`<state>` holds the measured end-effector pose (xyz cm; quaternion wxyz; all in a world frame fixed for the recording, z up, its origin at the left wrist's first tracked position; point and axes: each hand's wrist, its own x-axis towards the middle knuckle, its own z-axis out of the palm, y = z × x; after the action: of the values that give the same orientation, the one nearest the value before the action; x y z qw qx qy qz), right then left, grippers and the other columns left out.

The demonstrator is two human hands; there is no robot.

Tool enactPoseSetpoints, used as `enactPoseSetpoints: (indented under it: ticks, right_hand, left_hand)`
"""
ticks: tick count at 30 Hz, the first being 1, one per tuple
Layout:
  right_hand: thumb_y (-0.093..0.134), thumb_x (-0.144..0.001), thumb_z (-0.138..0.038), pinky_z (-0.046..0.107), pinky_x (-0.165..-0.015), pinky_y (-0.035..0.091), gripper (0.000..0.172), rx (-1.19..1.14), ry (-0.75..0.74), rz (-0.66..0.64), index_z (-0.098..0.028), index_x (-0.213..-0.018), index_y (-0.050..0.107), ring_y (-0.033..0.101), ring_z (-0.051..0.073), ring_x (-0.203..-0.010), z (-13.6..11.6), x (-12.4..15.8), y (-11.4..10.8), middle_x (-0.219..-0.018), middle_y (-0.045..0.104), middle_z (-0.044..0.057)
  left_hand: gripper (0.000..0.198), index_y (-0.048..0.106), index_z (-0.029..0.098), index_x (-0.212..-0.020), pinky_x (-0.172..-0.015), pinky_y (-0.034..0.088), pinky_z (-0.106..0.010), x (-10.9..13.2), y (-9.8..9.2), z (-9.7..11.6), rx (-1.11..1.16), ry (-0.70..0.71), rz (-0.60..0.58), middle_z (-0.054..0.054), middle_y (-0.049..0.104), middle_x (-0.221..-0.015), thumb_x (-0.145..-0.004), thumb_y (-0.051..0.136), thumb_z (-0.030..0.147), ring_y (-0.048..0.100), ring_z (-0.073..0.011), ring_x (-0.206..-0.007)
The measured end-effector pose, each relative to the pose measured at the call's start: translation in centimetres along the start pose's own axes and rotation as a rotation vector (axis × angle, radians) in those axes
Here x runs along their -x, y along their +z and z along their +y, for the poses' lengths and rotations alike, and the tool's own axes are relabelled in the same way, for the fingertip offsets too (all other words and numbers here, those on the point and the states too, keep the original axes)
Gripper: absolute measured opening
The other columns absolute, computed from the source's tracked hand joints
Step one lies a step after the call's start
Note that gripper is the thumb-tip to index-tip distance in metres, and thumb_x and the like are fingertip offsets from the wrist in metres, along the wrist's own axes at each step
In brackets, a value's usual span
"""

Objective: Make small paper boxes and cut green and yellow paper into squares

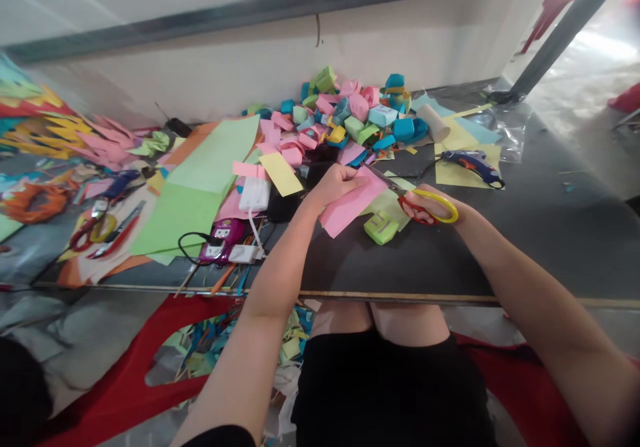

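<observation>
My left hand [341,184] pinches the upper edge of a pink sheet of paper [351,206] above the dark table. In my right hand [424,206] is a pair of scissors [439,205] with yellow and red handles. Their blades point up and left and meet the right edge of the pink paper; how wide they are apart cannot be made out. Below the blades lies a small folded green paper box [381,228]. A pale green sheet [395,200] lies partly under the scissors and the box.
Folded paper pieces [357,107] are heaped at the back. A glue gun [473,166] rests on yellow paper at right, near a cardboard tube [434,122]. Leftward lie large green sheets [190,200], a purple power socket [223,239], a white adapter [255,194] and more scissors [93,227].
</observation>
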<state>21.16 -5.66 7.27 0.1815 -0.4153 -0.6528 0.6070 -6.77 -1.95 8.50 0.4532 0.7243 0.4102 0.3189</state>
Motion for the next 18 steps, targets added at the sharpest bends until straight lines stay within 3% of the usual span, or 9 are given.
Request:
enactPoseSetpoints:
  ticks: [4,8,13,16,18]
  right_hand:
    - [0.066,-0.07,-0.095,0.021,-0.035,0.03,0.076,-0.043,-0.063,0.092,-0.02,-0.063,0.056,0.035,0.007,-0.033,0.0,-0.3,-0.1,-0.039,0.039,-0.006]
    - [0.071,-0.076,-0.086,0.021,-0.035,0.032,0.068,0.001,0.01,0.399,-0.02,-0.066,0.057,0.039,0.007,-0.034,0.3,-1.0,-0.4,-0.041,0.041,-0.006]
    - [0.074,-0.076,-0.079,0.024,-0.039,0.033,0.061,-0.009,0.072,0.584,-0.019,-0.072,0.061,0.039,0.008,-0.039,0.6,-1.6,-1.4,-0.048,0.043,-0.005]
    - [0.075,-0.074,-0.079,0.028,-0.047,0.035,0.06,0.308,0.078,0.719,-0.021,-0.068,0.059,0.044,0.012,-0.048,0.6,-1.7,-1.9,-0.052,0.045,-0.003]
    - [0.073,-0.078,-0.074,0.03,-0.054,0.036,0.056,0.614,0.118,0.773,-0.022,-0.066,0.059,0.053,0.018,-0.058,0.5,-1.6,-2.0,-0.057,0.052,0.002]
  left_hand:
    - [0.053,0.05,0.018,-0.056,-0.05,0.022,-0.023,0.2,0.1,0.2,-0.02,-0.096,0.007,0.005,0.038,-0.055,-0.077,0.077,0.058,0.032,-0.0058,-0.052]
    - [0.043,0.061,0.016,-0.061,-0.051,0.03,-0.022,-0.1,-0.6,-0.9,-0.04,-0.152,0.129,0.004,0.05,-0.057,-0.074,0.083,0.05,0.042,-0.0076,-0.055]
    - [0.04,0.074,0.014,-0.076,-0.062,0.049,-0.026,-1.1,-1.7,-3.4,0.005,-0.228,0.45,-0.003,0.072,-0.077,-0.06,0.096,0.043,0.064,-0.0164,-0.071]
    - [0.043,0.076,0.015,-0.088,-0.074,0.057,-0.03,-1.8,-2.2,-5.1,0.077,-0.253,0.759,-0.007,0.077,-0.092,-0.061,0.097,0.04,0.072,-0.0222,-0.087]
    - [0.038,0.075,0.015,-0.093,-0.078,0.059,-0.031,-2.3,-2.5,-6.2,0.124,-0.268,0.956,-0.009,0.078,-0.096,-0.073,0.091,0.042,0.074,-0.024,-0.093]
